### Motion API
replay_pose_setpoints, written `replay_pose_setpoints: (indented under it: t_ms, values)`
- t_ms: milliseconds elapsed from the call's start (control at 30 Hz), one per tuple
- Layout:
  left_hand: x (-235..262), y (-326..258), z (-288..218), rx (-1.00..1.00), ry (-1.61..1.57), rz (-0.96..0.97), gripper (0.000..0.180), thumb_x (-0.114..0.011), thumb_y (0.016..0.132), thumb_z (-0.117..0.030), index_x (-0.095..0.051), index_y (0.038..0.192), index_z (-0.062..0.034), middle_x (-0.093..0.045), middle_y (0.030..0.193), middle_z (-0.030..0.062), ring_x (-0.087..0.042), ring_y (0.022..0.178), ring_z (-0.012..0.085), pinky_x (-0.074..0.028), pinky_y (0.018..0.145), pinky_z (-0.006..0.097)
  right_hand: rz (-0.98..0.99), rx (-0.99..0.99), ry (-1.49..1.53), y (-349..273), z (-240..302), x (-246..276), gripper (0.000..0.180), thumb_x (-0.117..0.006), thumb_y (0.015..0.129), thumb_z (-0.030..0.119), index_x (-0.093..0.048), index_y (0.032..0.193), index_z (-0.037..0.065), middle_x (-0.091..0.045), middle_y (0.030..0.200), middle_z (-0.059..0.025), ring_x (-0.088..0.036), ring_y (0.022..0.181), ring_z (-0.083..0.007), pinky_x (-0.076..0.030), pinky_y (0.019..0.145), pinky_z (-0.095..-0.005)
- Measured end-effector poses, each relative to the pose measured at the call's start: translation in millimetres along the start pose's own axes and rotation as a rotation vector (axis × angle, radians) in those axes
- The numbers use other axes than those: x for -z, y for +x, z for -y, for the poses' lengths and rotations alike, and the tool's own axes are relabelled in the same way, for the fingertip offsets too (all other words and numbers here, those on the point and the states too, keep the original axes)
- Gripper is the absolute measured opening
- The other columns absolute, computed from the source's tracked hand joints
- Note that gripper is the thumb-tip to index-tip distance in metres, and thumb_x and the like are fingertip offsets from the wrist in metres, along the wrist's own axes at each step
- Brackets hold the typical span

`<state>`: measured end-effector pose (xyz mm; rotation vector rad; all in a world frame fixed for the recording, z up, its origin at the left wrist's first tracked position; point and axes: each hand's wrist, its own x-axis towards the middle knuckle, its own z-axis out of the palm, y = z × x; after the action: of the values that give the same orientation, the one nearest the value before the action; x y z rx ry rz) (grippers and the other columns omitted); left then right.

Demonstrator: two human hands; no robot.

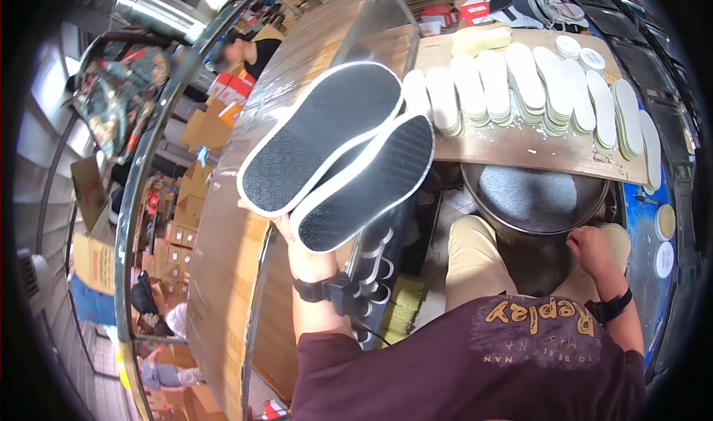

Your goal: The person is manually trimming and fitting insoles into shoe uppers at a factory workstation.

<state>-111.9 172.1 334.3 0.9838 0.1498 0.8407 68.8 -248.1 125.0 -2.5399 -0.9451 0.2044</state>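
My left hand (283,230) is raised at the left and closed around a pair of shoes. Their dark soles with white edges face me: one shoe (327,127) lies behind, the other shoe (368,183) overlaps it in front. The fingers are mostly hidden by the shoes. Beside the rim of a dark round basin (535,198) in front of my lap, my right hand (592,248) has its fingers curled in. Whatever it may hold is too small to tell. Beyond the basin, stacks of pale insoles (526,79) stand in a row on a wooden board (475,149).
A wrapped tabletop (297,72) stretches along the left, bordered by a metal frame (137,146). Several shoes (375,265) sit on a rack below it. Round white containers (592,58) stand on the board's far right. Cardboard boxes (197,127) and a person (249,53) are farther left.
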Motion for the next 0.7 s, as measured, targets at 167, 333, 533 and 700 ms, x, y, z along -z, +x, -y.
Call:
replay_pose_setpoints:
  t_ms: [167,333,533,700]
  values:
    - [16,-34,-71,-0.338,0.360,-0.099,0.079,-0.063,0.078,-0.064,-0.058,0.116,0.0057,-0.066,0.108,0.0129,-0.065,0.093,0.0226,-0.053,0.085,0.036,0.003,0.159,-0.004,7,14,-3,0.010,-0.067,0.076,0.016,-0.066,0.076,0.006,-0.064,0.075,-0.0143,-0.062,0.074,-0.0340,-0.049,0.067,-0.0438]
    - [62,-73,-168,-0.746,1.020,-0.047,0.076,-0.068,0.077,-0.059,-0.059,0.111,0.0086,-0.067,0.103,0.0142,-0.066,0.090,0.0209,-0.052,0.084,0.034,0.018,0.209,0.003,5,14,-15,0.011,-0.066,0.077,0.017,-0.066,0.074,0.006,-0.065,0.075,-0.0146,-0.063,0.072,-0.0339,-0.050,0.067,-0.0440]
    - [137,-119,-259,-0.725,1.393,-0.234,0.060,-0.066,0.086,-0.047,-0.059,0.107,0.0089,-0.067,0.097,0.0125,-0.063,0.086,0.0180,-0.050,0.077,0.032,0.084,0.161,-0.009,-8,16,-11,0.011,-0.066,0.077,0.017,-0.068,0.076,0.007,-0.066,0.076,-0.0141,-0.064,0.073,-0.0334,-0.051,0.068,-0.0435]
    - [108,-145,-289,-0.490,2.207,-0.486,0.053,-0.073,0.079,-0.037,-0.063,0.103,0.0094,-0.068,0.095,0.0213,-0.066,0.087,0.0316,-0.050,0.080,0.037,0.056,0.144,0.007,-25,-8,-16,0.010,-0.067,0.075,0.017,-0.069,0.076,0.006,-0.066,0.076,-0.0147,-0.064,0.073,-0.0331,-0.051,0.068,-0.0434]
